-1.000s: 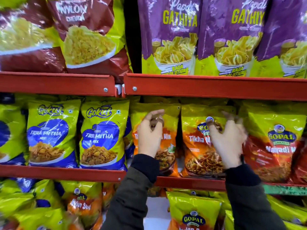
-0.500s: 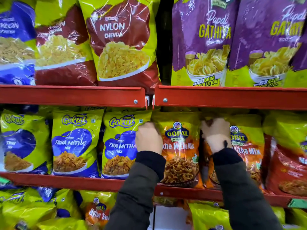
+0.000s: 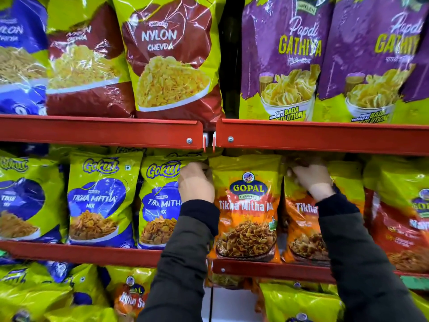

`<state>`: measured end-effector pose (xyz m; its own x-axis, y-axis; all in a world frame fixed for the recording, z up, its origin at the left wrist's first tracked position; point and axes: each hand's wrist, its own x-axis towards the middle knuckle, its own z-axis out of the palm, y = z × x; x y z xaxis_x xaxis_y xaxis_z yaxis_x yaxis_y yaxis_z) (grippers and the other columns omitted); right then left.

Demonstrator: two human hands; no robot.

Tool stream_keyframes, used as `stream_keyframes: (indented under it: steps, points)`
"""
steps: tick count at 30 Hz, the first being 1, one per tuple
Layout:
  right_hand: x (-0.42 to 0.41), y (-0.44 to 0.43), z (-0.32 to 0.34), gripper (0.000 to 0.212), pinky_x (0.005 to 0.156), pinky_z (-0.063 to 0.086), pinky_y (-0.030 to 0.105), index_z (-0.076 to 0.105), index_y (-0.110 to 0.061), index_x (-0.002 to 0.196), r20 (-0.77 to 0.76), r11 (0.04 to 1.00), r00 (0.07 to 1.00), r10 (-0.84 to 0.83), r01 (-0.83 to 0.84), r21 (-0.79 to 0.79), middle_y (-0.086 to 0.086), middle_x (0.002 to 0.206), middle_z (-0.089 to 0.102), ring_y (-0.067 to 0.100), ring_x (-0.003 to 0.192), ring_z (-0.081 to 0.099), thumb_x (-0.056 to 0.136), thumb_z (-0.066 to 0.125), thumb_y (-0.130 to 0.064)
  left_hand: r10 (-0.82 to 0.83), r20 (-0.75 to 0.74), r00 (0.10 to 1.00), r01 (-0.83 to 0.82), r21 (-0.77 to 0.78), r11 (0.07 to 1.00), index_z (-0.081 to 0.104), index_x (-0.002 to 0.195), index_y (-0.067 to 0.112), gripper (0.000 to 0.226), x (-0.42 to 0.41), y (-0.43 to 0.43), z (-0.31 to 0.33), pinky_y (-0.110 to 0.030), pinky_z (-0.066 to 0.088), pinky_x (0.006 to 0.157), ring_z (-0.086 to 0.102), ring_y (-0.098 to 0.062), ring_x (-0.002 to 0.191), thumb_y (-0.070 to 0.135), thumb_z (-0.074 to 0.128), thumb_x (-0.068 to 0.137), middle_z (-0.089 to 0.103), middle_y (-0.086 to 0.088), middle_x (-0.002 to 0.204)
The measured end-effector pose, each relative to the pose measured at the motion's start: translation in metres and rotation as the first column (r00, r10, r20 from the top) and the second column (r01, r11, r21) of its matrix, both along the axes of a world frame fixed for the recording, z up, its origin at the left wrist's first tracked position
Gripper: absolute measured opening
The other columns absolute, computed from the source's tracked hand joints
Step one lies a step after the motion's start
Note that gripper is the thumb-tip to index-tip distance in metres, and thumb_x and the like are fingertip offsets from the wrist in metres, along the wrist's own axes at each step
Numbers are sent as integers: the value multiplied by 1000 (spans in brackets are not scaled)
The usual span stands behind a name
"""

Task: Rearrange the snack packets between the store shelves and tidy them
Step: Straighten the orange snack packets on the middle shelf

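An orange and yellow Gopal Tikha Mitha Mix packet (image 3: pixel 247 212) stands upright on the middle red shelf (image 3: pixel 274 269). My left hand (image 3: pixel 196 183) grips its upper left corner, fingers curled behind the top edge. My right hand (image 3: pixel 312 178) grips the top of a second orange Tikha Mitha packet (image 3: pixel 301 228) just to the right. Both forearms in dark sleeves reach up from below. Blue and yellow Gokul Tikha Mitha Mix packets (image 3: pixel 99 201) stand in a row to the left.
The upper red shelf (image 3: pixel 99 131) holds maroon Nylon Chevda bags (image 3: pixel 169 56) and purple Papdi Gathiya bags (image 3: pixel 281 59). A red Gopal packet (image 3: pixel 401 219) stands at far right. The lower shelf holds more yellow packets (image 3: pixel 299 303). A gap between shelf sections sits above my left hand.
Both hands went from open in front of the packets to closed on their top edges. The view shifted so the shelves appear lower and further right, and closer.
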<state>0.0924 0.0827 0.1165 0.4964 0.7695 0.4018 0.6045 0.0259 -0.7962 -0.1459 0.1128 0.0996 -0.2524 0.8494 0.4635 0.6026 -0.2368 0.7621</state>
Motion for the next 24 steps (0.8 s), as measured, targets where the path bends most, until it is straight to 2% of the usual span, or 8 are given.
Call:
stream_keyframes:
  steps: [5, 8, 10, 13, 15, 18, 21, 24]
  points:
    - [-4, 8, -10, 34, 30, 28, 12, 64, -25, 61, -62, 996, 997, 38, -33, 85, -15, 39, 61, 4, 26, 44, 93, 58, -16, 38, -118, 992, -38, 4, 999, 72, 93, 5, 19, 4, -9, 0, -44, 54, 73, 67, -42, 89, 15, 57, 91, 71, -24, 95]
    - [-9, 7, -8, 36, 29, 24, 8, 67, -21, 56, -86, 989, 996, 16, -3, 145, -16, 33, 55, 1, 26, 46, 92, 61, -19, 28, -129, 991, -17, 81, 997, 71, 93, 5, 20, 0, -22, -2, -44, 52, 70, 65, -43, 86, 16, 55, 91, 70, -23, 91]
    - [-18, 5, -6, 38, 34, 32, 7, 62, -21, 50, -97, 975, 995, 16, 6, 222, -13, 30, 50, -8, 31, 50, 88, 67, -20, 21, -119, 993, -6, 129, 992, 74, 90, 12, 18, -9, -32, 3, -38, 51, 69, 68, -38, 84, 19, 58, 90, 74, -16, 87]
    - [-52, 0, -1, 34, 42, 41, 22, 61, -18, 47, -102, 965, 985, 137, -110, 239, -13, 37, 59, 0, 33, 54, 76, 67, -36, -10, -85, 996, 31, 253, 967, 75, 91, 15, 17, -39, -37, 16, -38, 55, 75, 70, -32, 85, 23, 61, 87, 77, -11, 88]
    - [-79, 1, 3, 24, 38, 40, 21, 71, -26, 59, -119, 951, 956, 268, -242, 192, -13, 47, 68, 3, 32, 55, 75, 61, -41, 49, -156, 987, -3, 281, 960, 72, 89, 9, 20, -67, -30, 24, -43, 54, 74, 67, -38, 85, 24, 59, 87, 75, -17, 88]
    - [-118, 14, 5, 11, 36, 44, 17, 72, -23, 88, -260, 905, 867, 425, -415, 93, -7, 71, 79, 2, 41, 62, 92, 63, -29, 132, -307, 943, -72, 200, 977, 66, 87, -1, 24, -108, -7, 30, -49, 48, 76, 62, -48, 86, 21, 55, 89, 67, -31, 90]
    - [-150, 25, 2, 28, 42, 51, 21, 73, -10, 104, -399, 888, 814, 423, -461, 2, 5, 87, 78, 8, 57, 68, 91, 68, -35, 86, -489, 868, -106, -14, 994, 60, 115, 0, 35, -138, 16, 28, -53, 37, 104, 56, -46, 111, 28, 50, 95, 58, -33, 117]
    - [-164, 33, -4, 37, 52, 57, 24, 71, -2, 114, -465, 898, 782, 415, -435, 71, 15, 104, 76, 23, 84, 72, 89, 72, -29, 23, -552, 833, -93, -99, 991, 58, 124, 4, 41, -160, 35, 27, -54, 32, 111, 51, -42, 123, 33, 48, 96, 55, -31, 130]
